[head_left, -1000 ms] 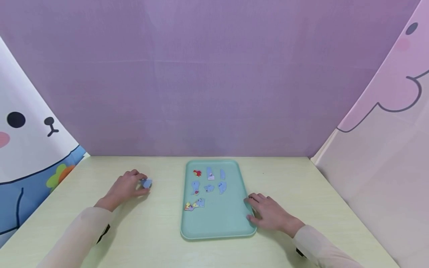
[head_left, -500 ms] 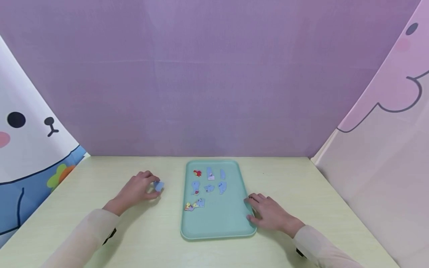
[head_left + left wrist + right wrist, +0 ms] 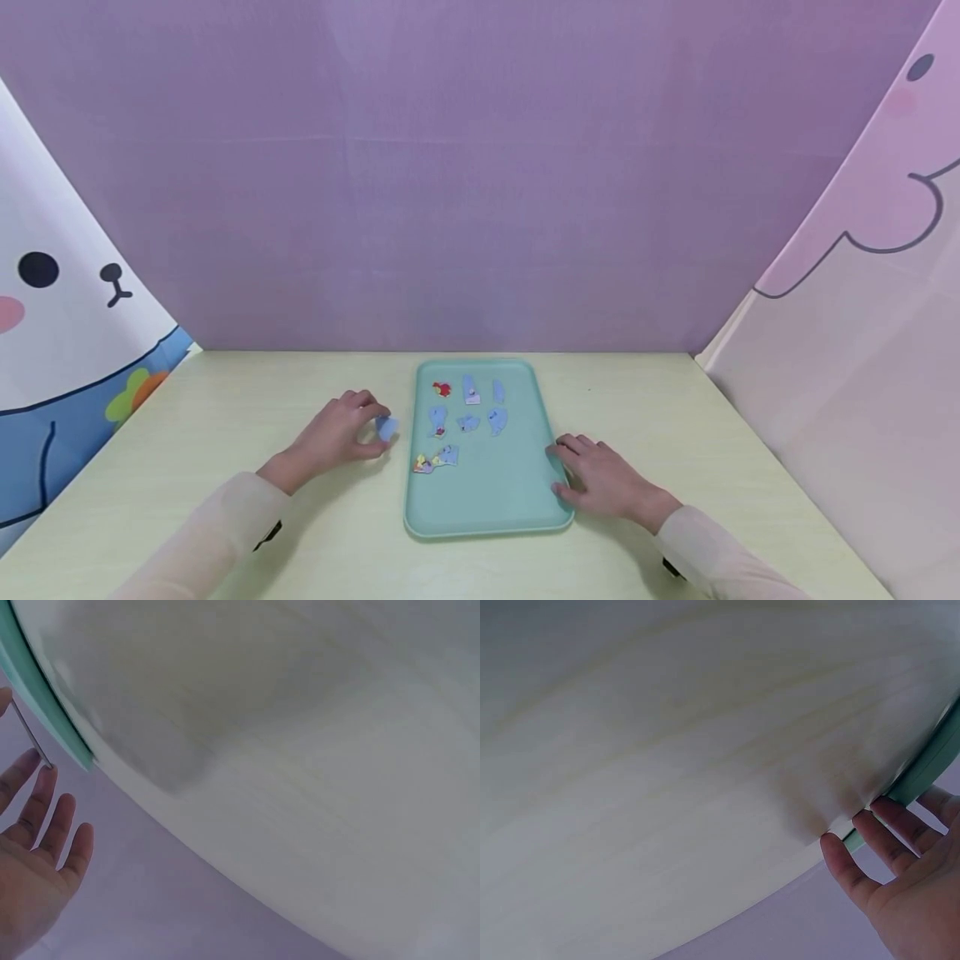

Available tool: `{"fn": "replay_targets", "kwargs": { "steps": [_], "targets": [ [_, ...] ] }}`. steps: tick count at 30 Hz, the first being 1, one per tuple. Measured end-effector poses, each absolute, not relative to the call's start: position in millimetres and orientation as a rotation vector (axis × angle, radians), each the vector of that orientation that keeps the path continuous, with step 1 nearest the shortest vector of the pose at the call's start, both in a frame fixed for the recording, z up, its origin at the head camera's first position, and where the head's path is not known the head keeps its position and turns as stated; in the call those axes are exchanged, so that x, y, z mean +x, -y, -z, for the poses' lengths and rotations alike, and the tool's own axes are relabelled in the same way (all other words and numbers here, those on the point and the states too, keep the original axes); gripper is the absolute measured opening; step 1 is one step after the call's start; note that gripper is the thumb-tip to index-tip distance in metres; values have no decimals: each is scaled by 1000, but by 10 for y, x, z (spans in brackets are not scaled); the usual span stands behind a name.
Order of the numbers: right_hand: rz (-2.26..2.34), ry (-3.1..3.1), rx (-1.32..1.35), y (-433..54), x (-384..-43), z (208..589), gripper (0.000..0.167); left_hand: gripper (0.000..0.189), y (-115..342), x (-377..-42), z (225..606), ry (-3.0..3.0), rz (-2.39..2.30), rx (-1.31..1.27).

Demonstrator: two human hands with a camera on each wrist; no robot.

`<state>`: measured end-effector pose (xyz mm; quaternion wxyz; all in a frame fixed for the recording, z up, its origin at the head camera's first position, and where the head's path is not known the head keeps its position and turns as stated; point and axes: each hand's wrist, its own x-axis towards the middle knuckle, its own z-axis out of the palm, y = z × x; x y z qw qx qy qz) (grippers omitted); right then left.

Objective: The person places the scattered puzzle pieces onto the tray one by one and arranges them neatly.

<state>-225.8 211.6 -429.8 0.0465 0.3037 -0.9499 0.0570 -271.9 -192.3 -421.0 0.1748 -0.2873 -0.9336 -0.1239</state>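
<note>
My left hand [image 3: 333,437] pinches a small, flat blue puzzle piece [image 3: 386,427] between thumb and fingertips, just off the left side of a mint-green tray [image 3: 495,508]. In the left wrist view the puzzle piece [image 3: 31,733] appears edge-on as a thin strip. Several printed puzzle pieces lie in the tray, among them a red one [image 3: 442,389], a curved blue one [image 3: 497,420] and a joined yellow-and-blue pair [image 3: 436,458]. My right hand [image 3: 603,479] rests at the tray's right rim, its fingers loosely extended. The right wrist view has those fingertips against the green rim [image 3: 922,769].
The tray lies on a pale wooden table [image 3: 330,533]. A purple cloth wall [image 3: 480,183] rises along the back edge. Cartoon-printed cloths stand at the left [image 3: 75,317] and right [image 3: 847,350] sides.
My left hand has carried the blue puzzle piece rightward and slightly toward me, closer to the tray. My right hand and the pieces in the tray stay where they were.
</note>
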Motion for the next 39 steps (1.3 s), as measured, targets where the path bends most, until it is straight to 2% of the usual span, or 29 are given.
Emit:
{"fn": "replay_targets", "kwargs": {
  "steps": [20,39],
  "targets": [
    [-161,2911,920,-2106,-2259,4303,50,42,1347,-2568,4236,2656,348,-999],
    [-153,2894,932,-2100,-2255,4296,50,42,945,-2585,4272,2699,301,-1100]
  ]
}}
